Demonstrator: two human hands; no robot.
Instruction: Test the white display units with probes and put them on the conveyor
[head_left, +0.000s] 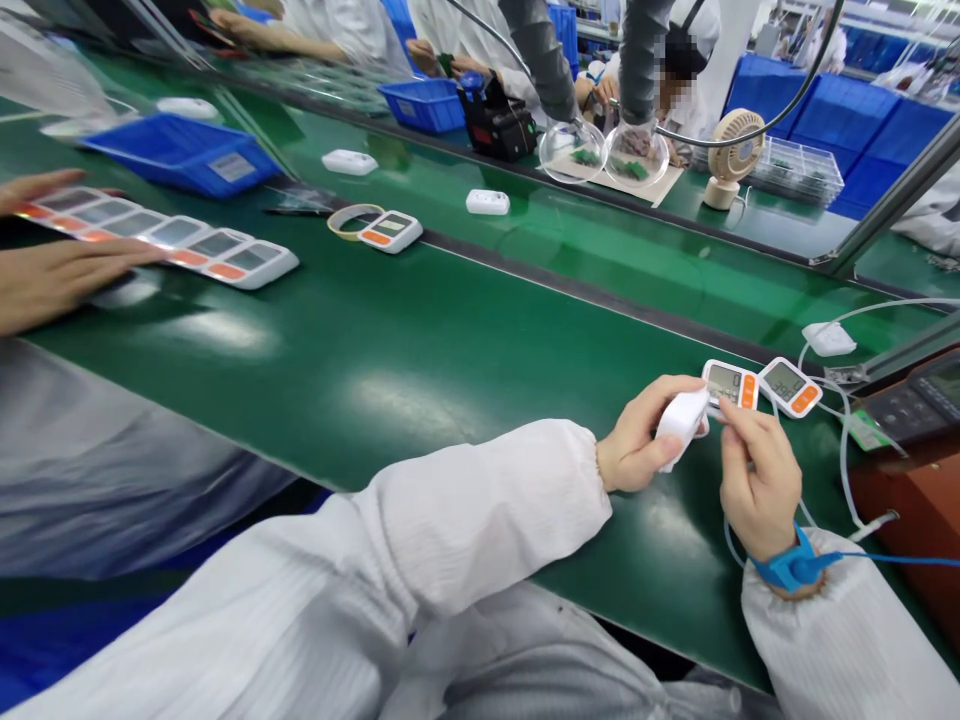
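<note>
Right now the left hand (634, 440) pinches a white device (681, 428), tilted on edge, over the near right part of the green table (465, 370). Just to its right, the right hand (761, 485) has curled fingers, though whether they grip anything I cannot tell. Slightly farther off sit an orange-buttoned display unit (724, 380) and, right of it, a second unit (787, 384).
</note>
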